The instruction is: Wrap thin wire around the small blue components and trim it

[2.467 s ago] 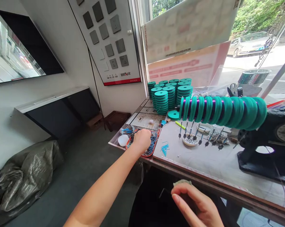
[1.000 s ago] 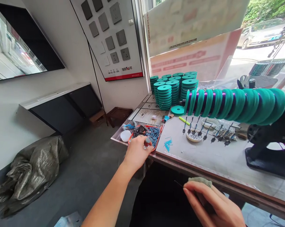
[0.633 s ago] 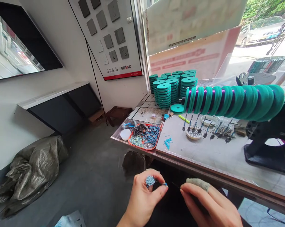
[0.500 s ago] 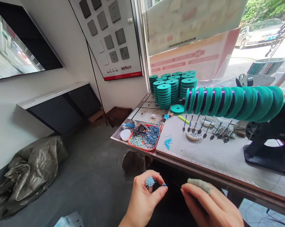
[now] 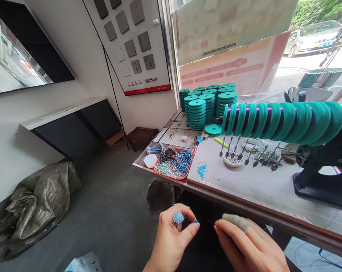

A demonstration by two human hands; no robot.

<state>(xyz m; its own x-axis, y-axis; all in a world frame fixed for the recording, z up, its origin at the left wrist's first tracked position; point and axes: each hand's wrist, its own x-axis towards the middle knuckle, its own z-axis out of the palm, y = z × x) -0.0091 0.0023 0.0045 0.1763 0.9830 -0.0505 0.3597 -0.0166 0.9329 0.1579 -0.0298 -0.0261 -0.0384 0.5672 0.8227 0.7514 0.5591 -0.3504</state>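
My left hand [image 5: 173,236] is closed below the table edge. Its curled fingers hold a bundle of thin pieces with light blue round ends [image 5: 178,218]. Between that thumb and forefinger a small blue piece [image 5: 196,220] sticks out. To its right, my right hand [image 5: 251,245] has thumb and forefinger pinched together, pointing toward the left hand. Whatever lies in that pinch is too thin and dark to make out. A grey-green cloth cover [image 5: 235,221] wraps one finger of the right hand.
On the table [image 5: 244,189] stand a red tray [image 5: 156,170] of small blue and silver parts, a bowl of white beads [image 5: 233,164], loose blue sticks [image 5: 201,170] and stacked green spools [image 5: 197,113]. A black machine [image 5: 309,181] carries a row of green spools [image 5: 273,122].
Both hands have shifted slightly left, the right one a bit more, and the view has moved a little. The left hand's hold on the bundle looks the same.
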